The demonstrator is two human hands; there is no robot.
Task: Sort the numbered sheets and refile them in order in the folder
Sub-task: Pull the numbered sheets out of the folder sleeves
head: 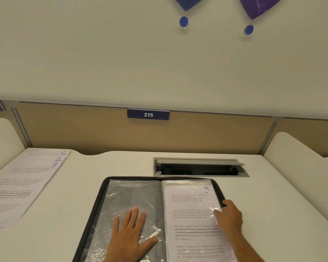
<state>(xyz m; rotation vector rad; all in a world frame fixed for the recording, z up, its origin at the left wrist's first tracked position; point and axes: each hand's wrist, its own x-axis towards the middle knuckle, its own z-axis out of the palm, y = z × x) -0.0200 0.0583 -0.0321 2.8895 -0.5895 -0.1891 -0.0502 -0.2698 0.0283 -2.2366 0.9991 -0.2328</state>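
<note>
Three sheets [27, 182] out on tabletop [106, 167]. Left hand [130, 233] flat on folder [95, 214] sleeve; right hand [229, 214] pinches sheet 9's [189, 214] slippery, floppy sleeve edge.

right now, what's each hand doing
Left hand: open, lying flat on the empty plastic sleeve.
Right hand: fingers curled at the edge of the sleeve with sheet 9, apparently pinching it.

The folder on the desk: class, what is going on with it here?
A person has the folder open on the desk. The left hand presses flat on an empty plastic sleeve; the right hand holds the outer edge of the sleeve with the sheet marked 9. Loose sheets numbered 6, 2 and 3 lie left.
</note>
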